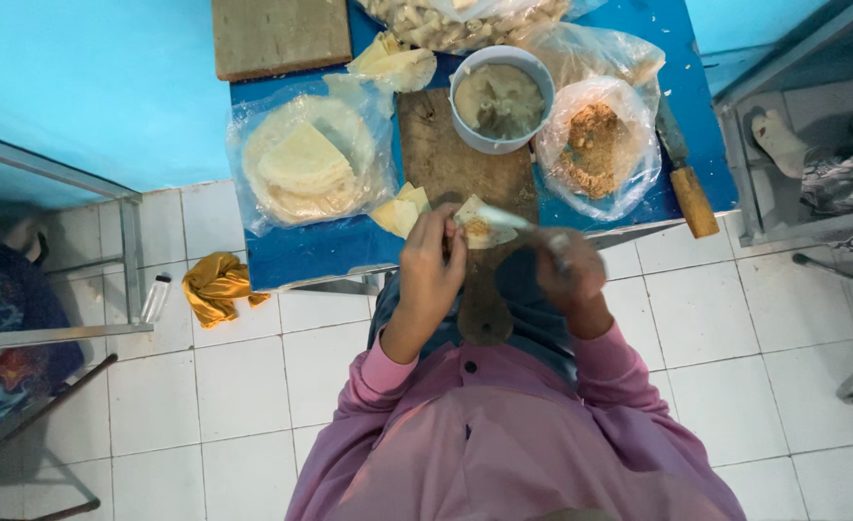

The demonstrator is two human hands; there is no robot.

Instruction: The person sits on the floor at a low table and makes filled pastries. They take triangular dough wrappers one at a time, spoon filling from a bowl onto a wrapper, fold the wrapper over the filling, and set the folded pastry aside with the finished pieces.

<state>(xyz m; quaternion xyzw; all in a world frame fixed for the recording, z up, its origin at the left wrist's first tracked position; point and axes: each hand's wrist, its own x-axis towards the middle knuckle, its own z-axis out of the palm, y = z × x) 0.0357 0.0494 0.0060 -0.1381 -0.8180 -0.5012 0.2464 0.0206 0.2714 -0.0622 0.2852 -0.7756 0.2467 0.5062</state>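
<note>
White floor tiles [243,386] surround a small blue worktop [301,253] against a turquoise wall. Nearest, the left hand [431,265] grasps a folded pastry wrapper [480,224] with filling, just above the worktop's front edge. The right hand [569,270], blurred, is clenched around a spoon [523,227] touching it. Beyond lie a wooden board [451,159], a filling bowl [501,98], bagged wrappers [306,169], crumbs [595,145] and a knife [685,183].

The table [301,253] is bright blue, and the wall [89,77] is light blue. The bowl [465,121] is pale grey, the cloth [216,286] on the white floor tiles [243,386] is yellow, and the sleeves [388,371] are pink. The wooden board [465,164] is brown.
</note>
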